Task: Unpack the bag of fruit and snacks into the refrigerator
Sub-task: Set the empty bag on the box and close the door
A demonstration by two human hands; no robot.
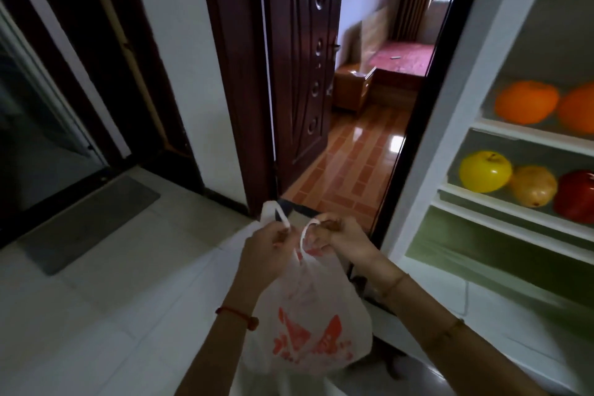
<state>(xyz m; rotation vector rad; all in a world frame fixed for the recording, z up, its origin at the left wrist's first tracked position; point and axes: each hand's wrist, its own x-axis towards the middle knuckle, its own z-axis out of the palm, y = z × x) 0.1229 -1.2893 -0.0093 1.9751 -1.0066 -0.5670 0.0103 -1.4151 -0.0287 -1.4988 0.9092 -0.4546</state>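
Hanging in the lower middle of the frame, a white plastic bag (308, 325) with orange-red print is held up by both hands over the pale tiled floor (106, 309). The left hand (268, 254) has its fingers curled round one twisted handle loop, which sticks up above the knuckles; the right hand (344, 243) pinches the other loop between thumb and fingers, just beside the left, with the two hands nearly touching. A red string bracelet (236, 315) sits on the left wrist. What the bag holds cannot be made out through the plastic. At the right edge of the frame stands the open refrigerator (450, 151): on its upper visible shelf lie two oranges (527, 101), side by side and touching; on the shelf below, a yellow apple (485, 170), a brownish pear (533, 185) and a red apple (577, 196) lie in a row, each against the next. Under that is a greenish drawer (501, 254). In the upper middle, a dark wooden door (299, 58) stands open onto a room with a reddish floor, and a grey mat (90, 222) lies at the left.
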